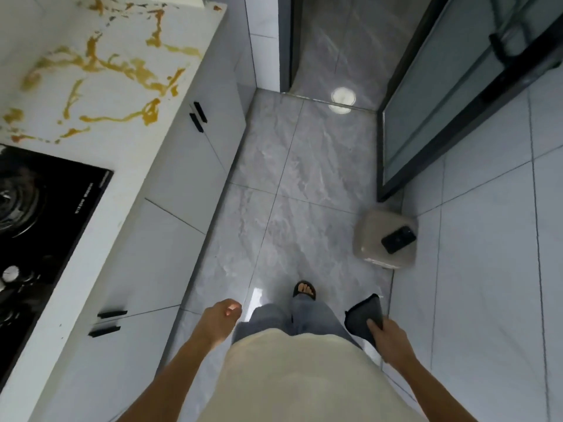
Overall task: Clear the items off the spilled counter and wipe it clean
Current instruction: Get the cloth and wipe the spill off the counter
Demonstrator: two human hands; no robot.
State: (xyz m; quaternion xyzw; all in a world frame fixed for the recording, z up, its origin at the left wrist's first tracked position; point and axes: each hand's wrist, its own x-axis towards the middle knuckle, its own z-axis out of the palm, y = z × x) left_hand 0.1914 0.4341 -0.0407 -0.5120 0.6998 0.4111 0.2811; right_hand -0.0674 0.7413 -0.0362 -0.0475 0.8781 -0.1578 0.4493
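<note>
Orange-brown spill (122, 68) streaks the white counter (170, 123) beyond the black gas hob (45, 214). Away from the counter, over the grey tiled floor (292, 184), the right hand (387, 339) grips a dark cloth (364, 315); the left hand (224, 315) hangs loosely curled, holding nothing.

**Setting: home kitchen**

Narrow galley space. White table (170, 95) along the left, streaked with yellow-orange spill (122, 67). Black glass gas hob (45, 220) set into it, burner and knob visible. White cabinet doors (170, 239) below with black handles (198, 117). Grey marbled floor tiles (289, 178), pale tiled wall, dark-framed glass door (441, 95).
</note>
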